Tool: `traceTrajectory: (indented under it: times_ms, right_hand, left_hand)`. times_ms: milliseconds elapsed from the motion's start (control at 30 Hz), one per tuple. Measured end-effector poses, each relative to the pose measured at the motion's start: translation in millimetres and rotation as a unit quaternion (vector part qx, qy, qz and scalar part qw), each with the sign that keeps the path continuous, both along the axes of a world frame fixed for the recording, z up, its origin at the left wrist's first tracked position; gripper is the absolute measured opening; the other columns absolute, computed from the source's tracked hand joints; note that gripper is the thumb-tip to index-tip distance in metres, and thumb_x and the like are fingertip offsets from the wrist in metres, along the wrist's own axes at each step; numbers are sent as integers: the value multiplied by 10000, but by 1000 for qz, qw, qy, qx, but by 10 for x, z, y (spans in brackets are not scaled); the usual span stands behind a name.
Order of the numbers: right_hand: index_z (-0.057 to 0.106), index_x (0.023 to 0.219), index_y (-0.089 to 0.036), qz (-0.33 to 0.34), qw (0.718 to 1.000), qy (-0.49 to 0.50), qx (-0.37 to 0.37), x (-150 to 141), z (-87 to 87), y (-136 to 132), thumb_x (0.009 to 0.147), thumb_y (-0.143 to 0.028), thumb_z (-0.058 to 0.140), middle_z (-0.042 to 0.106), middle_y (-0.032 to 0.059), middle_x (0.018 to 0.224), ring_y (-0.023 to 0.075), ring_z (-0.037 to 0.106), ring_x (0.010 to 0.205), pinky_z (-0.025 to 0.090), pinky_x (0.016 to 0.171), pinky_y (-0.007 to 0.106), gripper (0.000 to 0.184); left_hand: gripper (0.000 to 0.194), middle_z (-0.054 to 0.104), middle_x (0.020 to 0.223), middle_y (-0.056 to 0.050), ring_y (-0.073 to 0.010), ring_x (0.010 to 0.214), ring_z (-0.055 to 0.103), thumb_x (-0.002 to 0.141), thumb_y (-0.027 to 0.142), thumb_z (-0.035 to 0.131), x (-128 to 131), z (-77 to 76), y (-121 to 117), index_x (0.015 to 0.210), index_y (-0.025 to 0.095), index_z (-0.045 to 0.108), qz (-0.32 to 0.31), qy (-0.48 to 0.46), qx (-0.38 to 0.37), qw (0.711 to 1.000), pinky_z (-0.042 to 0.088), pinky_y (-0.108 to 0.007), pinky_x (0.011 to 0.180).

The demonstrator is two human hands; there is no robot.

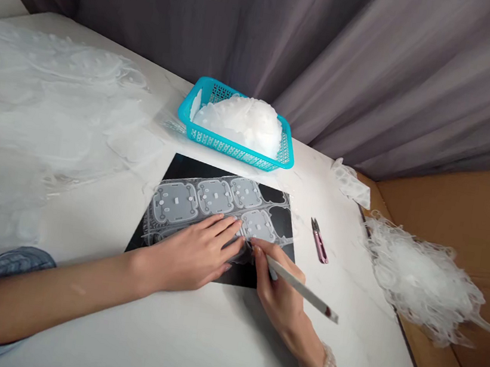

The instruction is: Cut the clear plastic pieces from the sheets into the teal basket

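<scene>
A translucent silicone sheet with several rounded moulded pads lies on a black mat. My left hand rests flat on the sheet's near edge, fingers stretched out and together, pressing it down. Beside it, my right hand is closed around a thin white pen-like knife, its tip at the sheet just right of my left fingertips. A bead bracelet circles my right wrist.
A turquoise basket piled with clear pieces stands behind the mat. More clear sheets cover the table's left. Small pink snips lie right of the mat. A heap of clear trimmings sits at the right edge, over a cardboard box.
</scene>
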State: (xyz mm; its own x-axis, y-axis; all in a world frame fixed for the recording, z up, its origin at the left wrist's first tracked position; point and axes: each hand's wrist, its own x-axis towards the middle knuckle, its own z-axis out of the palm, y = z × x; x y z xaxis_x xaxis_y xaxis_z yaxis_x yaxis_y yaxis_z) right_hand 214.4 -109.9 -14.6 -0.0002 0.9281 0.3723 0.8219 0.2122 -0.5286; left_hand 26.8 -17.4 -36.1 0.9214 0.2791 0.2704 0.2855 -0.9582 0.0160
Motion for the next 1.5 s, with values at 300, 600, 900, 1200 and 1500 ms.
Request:
traceTrajectory:
  times_ms: [300,600,900,1200,1500]
  right_hand:
    - [621,962,-216,-18,999,27,-25,5,5,215,982,-230,482,707,41,827,170,660,693,521,633,301,141]
    - [623,965,-204,-8,1000,-7,-16,-27,28,237,977,-209,485,711,53,832,173,662,696,525,648,304,138]
    - [599,884,-182,-16,998,-56,-39,-93,109,238,967,-155,482,668,44,751,154,600,612,477,578,291,145]
    - [599,1076,-114,103,977,-183,43,-47,-18,116,945,-41,446,689,124,868,245,671,971,574,850,372,214]
    - [562,1297,-102,66,977,-205,-2,-59,-75,167,975,-106,417,624,213,1287,296,589,1189,538,953,477,354]
  left_hand:
    - [450,458,1501,-163,-309,1383,425,1003,366,400,-7,26,16,1367,126,510,1,13,-26,1000,304,-454,1130]
    - [461,446,1496,-210,-344,1396,401,1009,341,380,-10,9,10,1383,90,482,-8,16,-30,999,319,-474,1114]
    - [445,505,1445,-215,-340,1354,457,988,350,442,-4,47,19,1334,88,539,-4,-8,-19,1000,349,-452,1084]
    - [373,539,1405,-221,-340,1301,506,994,308,417,-10,38,19,1218,77,605,-10,-13,-2,1000,375,-454,1066]
    - [461,565,1385,-214,-340,1306,505,997,300,379,-28,-17,1,1329,30,550,-5,-17,-7,1000,324,-479,1112]
